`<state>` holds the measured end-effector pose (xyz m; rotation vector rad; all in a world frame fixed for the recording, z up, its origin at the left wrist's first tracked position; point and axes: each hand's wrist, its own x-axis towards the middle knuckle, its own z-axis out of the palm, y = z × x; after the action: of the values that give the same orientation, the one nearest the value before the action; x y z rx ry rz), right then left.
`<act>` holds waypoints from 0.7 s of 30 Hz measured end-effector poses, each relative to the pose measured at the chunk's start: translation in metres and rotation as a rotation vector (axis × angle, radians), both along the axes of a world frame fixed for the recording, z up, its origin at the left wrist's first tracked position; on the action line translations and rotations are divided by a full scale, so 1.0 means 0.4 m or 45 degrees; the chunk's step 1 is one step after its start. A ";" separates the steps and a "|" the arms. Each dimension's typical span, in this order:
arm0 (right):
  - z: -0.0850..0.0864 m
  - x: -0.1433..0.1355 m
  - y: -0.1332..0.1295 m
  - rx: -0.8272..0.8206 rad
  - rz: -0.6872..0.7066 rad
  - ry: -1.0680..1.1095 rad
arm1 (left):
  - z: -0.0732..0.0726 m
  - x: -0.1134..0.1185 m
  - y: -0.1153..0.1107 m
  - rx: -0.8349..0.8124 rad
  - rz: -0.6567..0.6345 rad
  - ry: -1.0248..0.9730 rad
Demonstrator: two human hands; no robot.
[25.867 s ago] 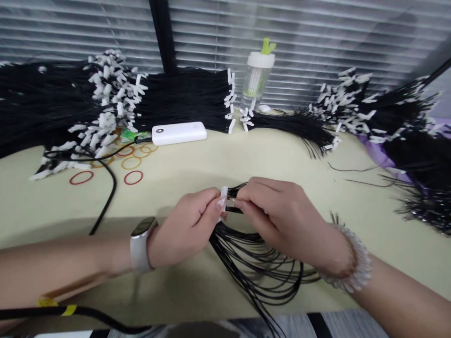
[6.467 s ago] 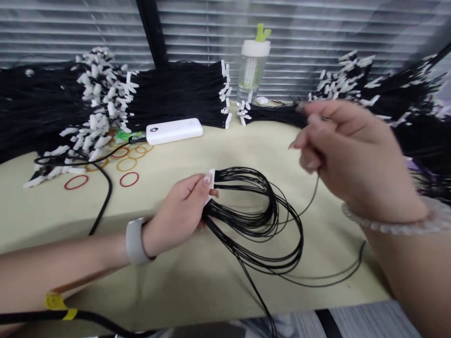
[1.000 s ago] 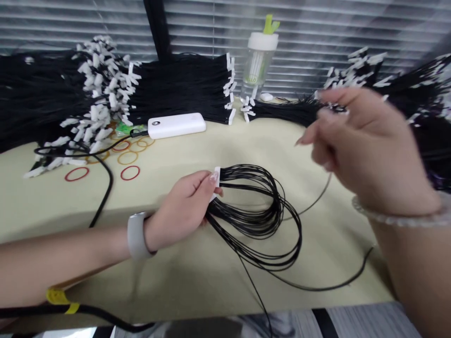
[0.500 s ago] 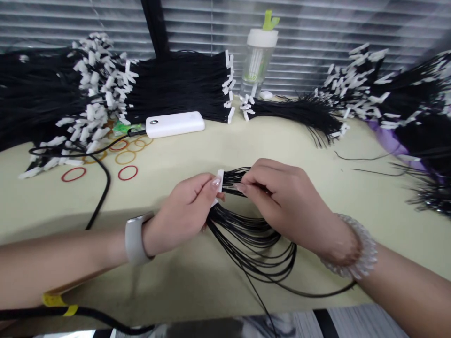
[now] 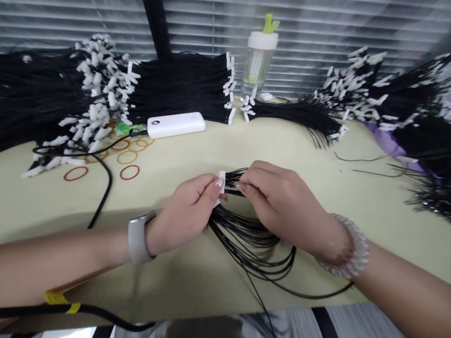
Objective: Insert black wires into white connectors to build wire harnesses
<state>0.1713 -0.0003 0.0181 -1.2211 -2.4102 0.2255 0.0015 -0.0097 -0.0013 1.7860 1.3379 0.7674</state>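
Black wires [image 5: 243, 227] over pale table [image 5: 190, 155], blinds [image 5: 317, 33] behind

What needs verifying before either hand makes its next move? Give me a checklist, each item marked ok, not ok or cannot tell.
1. Left hand grips the small white plastic connector: ok.
2. Right hand is at the thin black wires, fingertips closed close beside the connector: ok.
3. Wire ends fully seated: cannot tell, too small.
4. All wires within the pale yellow table: not ok, one strand runs past its near edge.
5. White rounded oblong device apart from both hands: ok.
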 end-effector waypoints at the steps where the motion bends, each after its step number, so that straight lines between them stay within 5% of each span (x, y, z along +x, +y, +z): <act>1: 0.000 -0.001 0.000 0.008 -0.006 -0.021 | 0.000 0.001 0.000 0.015 0.000 0.004; 21: -0.004 -0.010 -0.001 0.013 0.024 -0.008 | 0.009 0.003 -0.001 0.030 -0.026 0.017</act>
<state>0.1673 -0.0008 0.0167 -1.1970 -2.4265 0.2150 0.0026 -0.0100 0.0025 1.8231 1.3224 0.7646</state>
